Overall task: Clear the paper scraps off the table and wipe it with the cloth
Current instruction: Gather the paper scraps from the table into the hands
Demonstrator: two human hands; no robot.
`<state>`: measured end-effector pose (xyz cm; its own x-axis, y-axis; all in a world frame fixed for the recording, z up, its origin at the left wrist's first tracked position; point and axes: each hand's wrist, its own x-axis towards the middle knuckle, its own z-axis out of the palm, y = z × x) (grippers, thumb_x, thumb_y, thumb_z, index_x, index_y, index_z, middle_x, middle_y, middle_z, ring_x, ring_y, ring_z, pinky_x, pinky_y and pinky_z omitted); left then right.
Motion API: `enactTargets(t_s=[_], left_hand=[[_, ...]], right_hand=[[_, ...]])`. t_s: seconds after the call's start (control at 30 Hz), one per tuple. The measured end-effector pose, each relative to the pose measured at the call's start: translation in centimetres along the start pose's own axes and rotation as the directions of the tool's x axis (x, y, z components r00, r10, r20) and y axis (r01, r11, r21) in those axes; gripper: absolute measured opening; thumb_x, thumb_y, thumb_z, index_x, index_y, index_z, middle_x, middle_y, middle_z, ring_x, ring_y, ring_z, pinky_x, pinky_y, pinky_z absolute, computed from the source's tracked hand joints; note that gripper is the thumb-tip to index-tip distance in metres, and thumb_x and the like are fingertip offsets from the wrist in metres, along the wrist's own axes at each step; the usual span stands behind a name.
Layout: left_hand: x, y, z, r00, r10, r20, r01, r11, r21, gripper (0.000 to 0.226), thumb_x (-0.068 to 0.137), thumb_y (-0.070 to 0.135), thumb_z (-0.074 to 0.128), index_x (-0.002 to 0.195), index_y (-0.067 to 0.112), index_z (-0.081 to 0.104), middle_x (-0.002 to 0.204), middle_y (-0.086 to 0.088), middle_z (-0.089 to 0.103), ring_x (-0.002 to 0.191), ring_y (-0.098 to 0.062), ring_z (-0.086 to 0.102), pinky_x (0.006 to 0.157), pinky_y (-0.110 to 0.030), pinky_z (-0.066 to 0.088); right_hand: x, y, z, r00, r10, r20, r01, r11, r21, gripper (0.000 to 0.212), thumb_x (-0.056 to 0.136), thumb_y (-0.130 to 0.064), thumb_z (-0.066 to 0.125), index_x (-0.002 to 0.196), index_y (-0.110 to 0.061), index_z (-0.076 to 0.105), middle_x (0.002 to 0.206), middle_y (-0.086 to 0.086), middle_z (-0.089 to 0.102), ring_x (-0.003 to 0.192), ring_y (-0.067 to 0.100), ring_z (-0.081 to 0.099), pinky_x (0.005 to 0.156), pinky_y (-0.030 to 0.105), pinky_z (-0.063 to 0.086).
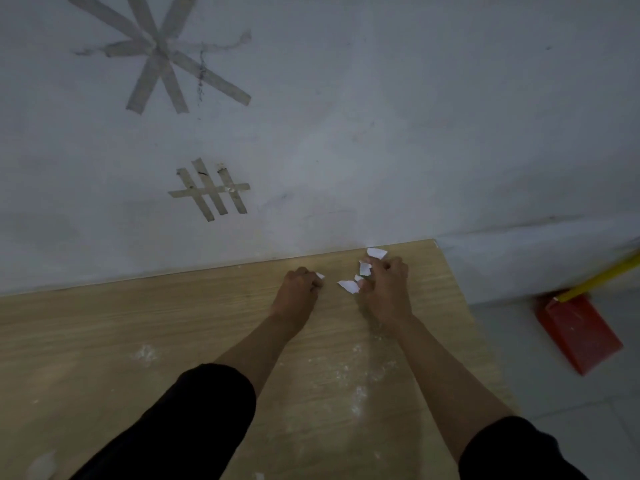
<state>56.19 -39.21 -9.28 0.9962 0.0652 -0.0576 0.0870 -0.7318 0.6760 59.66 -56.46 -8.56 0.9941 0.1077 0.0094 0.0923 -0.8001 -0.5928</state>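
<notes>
– At the far edge of the worktop (138, 306), hard against the wall (346, 150), what do you record?

– Two hands at work side by side. The left grip (301, 282) is curled tight, with a small scrap (320, 275) showing white at its fingertips; I judge it pinched there. The right grip (384, 282) is curled likewise over the paper scraps (363, 269). Three pieces show: one past the knuckles, one at the fingers, one just beside the hand on its inner side.

– Why the long reach?

– The pieces lie close to the wall, so both arms are stretched out across the wood. Curled fingers suit thin paper lying flat, which must be raked together or nipped by an edge. Whether all three pieces are lifted or some rest on the wood, I cannot tell.

– Stage of the job?

– Gathering, in my judgement, with wiping not yet begun. White powdery smears (349, 375) mark the near half, and another patch lies to the left. No cloth is in view.

– Disposal?

– A red dustpan (578, 334) with a yellow handle sits on the floor off the right end. It is a likely receptacle, though that is opinion only.

– Hazards?

– Light paper may slip from a crowded fist on the way across.
</notes>
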Motion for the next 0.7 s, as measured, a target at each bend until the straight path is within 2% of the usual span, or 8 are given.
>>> enactTargets(t_s=[0.13,0.2,0.3,0.37,0.5,0.57,0.63,0.7], left_hand=[[-0.1,-0.2,0.0,0.999,0.046,0.02,-0.047,0.998,0.041,0.018,0.083,-0.001,0.052,0.094,0.005,0.065,0.115,-0.009,0.062,0.104,-0.026,0.051,0.09,-0.024,0.036],[-0.2,-0.2,0.0,0.998,0.058,0.014,-0.058,0.997,0.041,0.017,0.082,-0.001,0.053,0.092,0.005,0.065,0.114,-0.011,0.063,0.103,-0.027,0.052,0.091,-0.027,0.038],[-0.3,-0.1,-0.1,1.0,0.028,-0.001,-0.028,1.0,0.003,0.019,0.082,-0.004,0.053,0.092,0.004,0.066,0.114,-0.012,0.063,0.103,-0.028,0.054,0.093,-0.034,0.045],[-0.4,0.1,-0.2,1.0,0.005,-0.013,-0.005,1.0,-0.019,0.022,0.081,-0.007,0.051,0.093,0.003,0.067,0.114,-0.013,0.063,0.103,-0.029,0.056,0.093,-0.038,0.047],[-0.9,0.6,-0.4,0.998,-0.041,-0.039,0.038,0.997,-0.069,0.025,0.081,-0.012,0.047,0.093,-0.001,0.067,0.115,-0.015,0.064,0.098,-0.03,0.062,0.08,-0.026,0.048],[-1.4,0.8,-0.6,0.995,-0.088,-0.051,0.082,0.989,-0.12,0.023,0.084,-0.012,0.047,0.091,-0.001,0.066,0.114,-0.014,0.065,0.09,-0.026,0.064,0.07,-0.021,0.046],[-2.1,0.8,-0.8,0.991,-0.115,-0.064,0.103,0.979,-0.176,0.023,0.082,-0.015,0.049,0.087,-0.001,0.066,0.112,-0.014,0.066,0.085,-0.02,0.063,0.069,-0.018,0.046],[-3.0,0.6,-1.2,0.989,-0.13,-0.064,0.114,0.971,-0.209,0.024,0.079,-0.017,0.051,0.084,0.001,0.066,0.11,-0.012,0.068,0.082,-0.014,0.059,0.07,-0.018,0.048]], right_hand=[[0.6,0.5,0.3,0.993,-0.093,0.074,0.109,0.964,-0.241,0.044,0.089,-0.025,0.05,0.133,-0.023,0.044,0.151,0.014,0.019,0.134,0.034,0.018,0.105,0.046,0.026],[0.9,0.4,0.2,0.977,-0.12,0.175,0.164,0.95,-0.267,0.043,0.092,-0.029,0.043,0.133,-0.018,0.045,0.151,0.011,0.025,0.136,0.032,0.02,0.107,0.044,0.027],[0.8,0.1,0.1,0.97,-0.185,0.155,0.216,0.953,-0.213,0.06,0.078,-0.044,0.026,0.106,-0.006,0.064,0.121,0.011,0.058,0.113,0.032,0.048,0.092,0.034,0.039],[0.5,0.2,0.4,0.974,-0.182,0.133,0.21,0.949,-0.234,0.056,0.077,-0.042,0.025,0.091,-0.007,0.067,0.098,0.01,0.065,0.097,0.03,0.055,0.077,0.032,0.046],[-0.2,-0.8,0.7,0.984,-0.126,0.127,0.153,0.96,-0.233,0.032,0.072,-0.038,0.068,0.066,-0.007,0.064,0.064,0.006,0.061,0.069,0.025,0.06,0.05,0.026,0.048],[-0.9,-1.2,0.6,0.99,-0.113,0.087,0.129,0.969,-0.212,0.026,0.074,-0.027,0.073,0.077,-0.001,0.066,0.075,0.014,0.064,0.08,0.03,0.06,0.058,0.03,0.049],[-1.7,-2.1,0.0,0.996,-0.063,0.068,0.074,0.983,-0.17,0.026,0.086,-0.017,0.051,0.098,0.004,0.063,0.096,0.021,0.062,0.101,0.034,0.053,0.074,0.037,0.045],[-2.5,-2.6,0.0,0.998,-0.034,0.043,0.039,0.989,-0.141,0.026,0.089,-0.01,0.046,0.106,0.005,0.06,0.105,0.022,0.06,0.108,0.033,0.048,0.08,0.038,0.042]])
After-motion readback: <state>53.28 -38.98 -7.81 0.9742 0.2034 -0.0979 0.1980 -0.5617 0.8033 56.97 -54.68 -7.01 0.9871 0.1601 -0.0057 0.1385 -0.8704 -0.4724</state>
